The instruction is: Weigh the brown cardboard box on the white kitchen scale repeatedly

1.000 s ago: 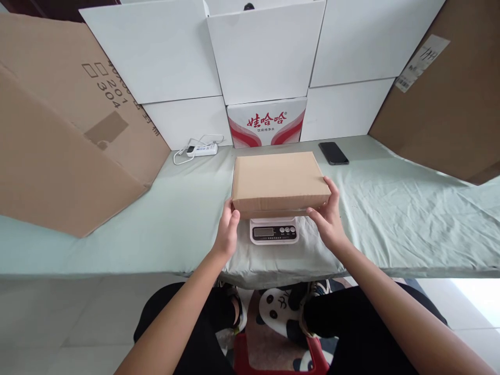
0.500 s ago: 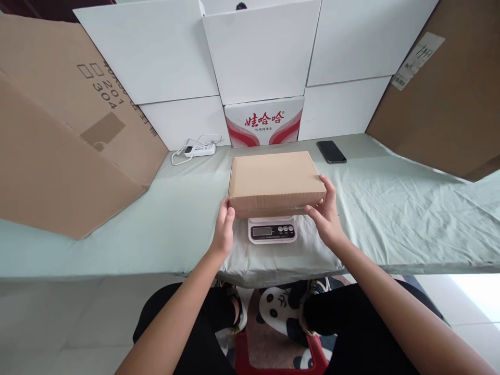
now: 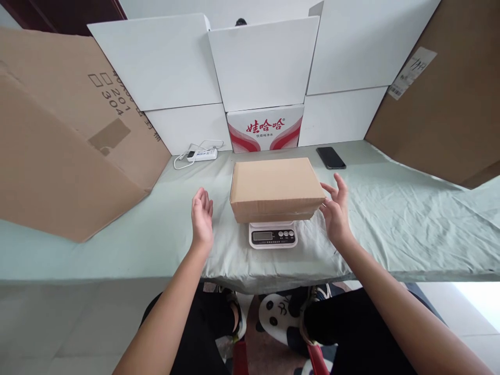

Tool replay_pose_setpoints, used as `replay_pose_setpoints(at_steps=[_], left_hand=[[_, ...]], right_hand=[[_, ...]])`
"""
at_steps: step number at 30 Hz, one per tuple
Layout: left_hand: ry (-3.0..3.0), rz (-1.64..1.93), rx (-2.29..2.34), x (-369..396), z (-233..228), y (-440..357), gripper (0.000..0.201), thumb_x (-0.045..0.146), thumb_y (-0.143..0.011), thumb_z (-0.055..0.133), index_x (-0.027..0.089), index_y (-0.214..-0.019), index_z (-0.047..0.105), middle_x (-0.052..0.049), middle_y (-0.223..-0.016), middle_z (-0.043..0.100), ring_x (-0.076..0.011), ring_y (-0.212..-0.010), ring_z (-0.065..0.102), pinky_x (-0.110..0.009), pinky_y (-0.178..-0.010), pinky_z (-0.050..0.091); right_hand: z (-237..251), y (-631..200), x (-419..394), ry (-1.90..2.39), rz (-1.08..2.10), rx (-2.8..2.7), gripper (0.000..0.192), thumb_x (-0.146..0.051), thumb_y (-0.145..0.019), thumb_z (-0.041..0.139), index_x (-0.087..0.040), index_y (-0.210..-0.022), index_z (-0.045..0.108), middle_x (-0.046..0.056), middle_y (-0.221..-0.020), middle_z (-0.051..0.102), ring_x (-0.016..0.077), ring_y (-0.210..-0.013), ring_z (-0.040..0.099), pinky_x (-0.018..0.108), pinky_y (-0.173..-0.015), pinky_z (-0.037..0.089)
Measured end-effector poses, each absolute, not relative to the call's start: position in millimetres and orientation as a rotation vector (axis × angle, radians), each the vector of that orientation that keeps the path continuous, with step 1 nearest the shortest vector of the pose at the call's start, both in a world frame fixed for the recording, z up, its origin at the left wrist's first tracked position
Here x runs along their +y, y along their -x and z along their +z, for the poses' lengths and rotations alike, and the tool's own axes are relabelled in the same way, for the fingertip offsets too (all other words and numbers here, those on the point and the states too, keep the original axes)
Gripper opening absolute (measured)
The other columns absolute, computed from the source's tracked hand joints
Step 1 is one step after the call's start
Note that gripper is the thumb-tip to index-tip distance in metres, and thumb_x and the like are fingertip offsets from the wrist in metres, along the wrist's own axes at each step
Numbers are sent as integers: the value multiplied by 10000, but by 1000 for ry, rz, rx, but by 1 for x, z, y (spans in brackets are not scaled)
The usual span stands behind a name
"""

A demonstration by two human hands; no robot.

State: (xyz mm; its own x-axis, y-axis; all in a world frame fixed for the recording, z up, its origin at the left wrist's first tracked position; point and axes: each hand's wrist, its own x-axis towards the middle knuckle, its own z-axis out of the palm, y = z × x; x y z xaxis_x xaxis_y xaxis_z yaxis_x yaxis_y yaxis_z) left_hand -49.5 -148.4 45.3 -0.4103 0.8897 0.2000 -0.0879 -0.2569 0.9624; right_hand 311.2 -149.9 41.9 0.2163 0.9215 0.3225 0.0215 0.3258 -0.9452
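A closed brown cardboard box (image 3: 276,182) rests on a small white digital scale (image 3: 272,235), hiding the scale's platform. The scale's display and buttons face me, and I cannot make out a reading. To the left of the box, clear of it, is my left hand (image 3: 202,217), empty and open. My right hand (image 3: 335,208) is at the box's right side, fingers apart and gripping nothing. Its fingertips are very near the front right corner; whether they touch, I cannot tell.
A black phone (image 3: 330,158) lies at the back right of the green cloth (image 3: 410,224). A white power strip (image 3: 202,155) with its cord lies at the back left. White boxes (image 3: 265,62) line the back, with large cardboard panels (image 3: 58,146) at both sides.
Both hands have let go of the cardboard box. My left hand has moved away to the left, my right hand slightly to the right. The box stays on the scale.
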Motion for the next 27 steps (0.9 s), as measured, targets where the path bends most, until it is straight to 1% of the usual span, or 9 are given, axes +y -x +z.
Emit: replay_pose_setpoints(at_steps=[3, 6, 9, 14, 18, 20, 23, 27], left_hand=[[-1056, 1751, 1259, -150, 45, 41, 798, 844, -1029, 490, 342, -1642, 585, -97, -1912, 383, -318, -1814, 289, -536, -1477, 294], [-1101, 1708, 1265, -152, 44, 35, 786, 845, -1038, 482, 339, -1626, 606, -86, -1907, 397, -316, -1812, 296, -529, -1486, 279], [-1116, 1684, 1249, -153, 42, 32, 783, 852, -1038, 484, 344, -1617, 619, -87, -1895, 420, -325, -1803, 321, -548, -1474, 311], [-1130, 1665, 1228, -153, 40, 24, 788, 864, -1032, 499, 355, -1620, 623, -90, -1886, 436, -336, -1794, 344, -561, -1459, 341], [-1139, 1651, 1208, -154, 41, 19, 830, 864, -1001, 560, 315, -1619, 629, -114, -1863, 475, -350, -1766, 406, -555, -1456, 351], [-1149, 1648, 1199, -155, 41, 18, 828, 856, -992, 582, 307, -1608, 641, -109, -1847, 502, -351, -1754, 429, -547, -1457, 353], [-1161, 1646, 1189, -157, 42, 16, 797, 836, -991, 603, 309, -1585, 664, -101, -1825, 536, -359, -1741, 452, -544, -1449, 369], [-1180, 1629, 1172, -158, 41, 14, 796, 817, -999, 606, 293, -1596, 658, -114, -1805, 560, -381, -1720, 481, -563, -1427, 401]], right_hand=[[41, -311, -150, 1050, 815, -1195, 795, -629, -978, 675, -552, -1699, 348, 75, -1650, 551, 398, -1538, 610, 786, -1315, 455], [43, -311, -151, 1052, 827, -1191, 764, -629, -989, 652, -543, -1692, 363, 74, -1648, 552, 387, -1516, 629, 753, -1293, 492], [46, -309, -151, 1048, 866, -1152, 743, -647, -983, 650, -525, -1671, 399, 78, -1656, 542, 382, -1499, 641, 741, -1299, 490], [54, -305, -151, 1026, 919, -1073, 749, -681, -924, 695, -486, -1612, 472, 88, -1622, 551, 387, -1491, 640, 730, -1301, 486], [60, -301, -153, 1032, 935, -1079, 726, -698, -937, 685, -489, -1603, 485, 77, -1634, 552, 372, -1500, 630, 685, -1286, 513], [62, -299, -155, 1031, 949, -1074, 720, -710, -938, 685, -492, -1597, 494, 71, -1641, 555, 372, -1517, 618, 668, -1283, 520], [63, -298, -156, 1026, 970, -1070, 727, -744, -933, 679, -490, -1592, 506, 66, -1638, 566, 381, -1529, 612, 659, -1276, 528], [63, -297, -155, 1027, 991, -1069, 756, -790, -918, 660, -472, -1589, 515, 70, -1633, 591, 409, -1512, 628, 670, -1246, 545]])
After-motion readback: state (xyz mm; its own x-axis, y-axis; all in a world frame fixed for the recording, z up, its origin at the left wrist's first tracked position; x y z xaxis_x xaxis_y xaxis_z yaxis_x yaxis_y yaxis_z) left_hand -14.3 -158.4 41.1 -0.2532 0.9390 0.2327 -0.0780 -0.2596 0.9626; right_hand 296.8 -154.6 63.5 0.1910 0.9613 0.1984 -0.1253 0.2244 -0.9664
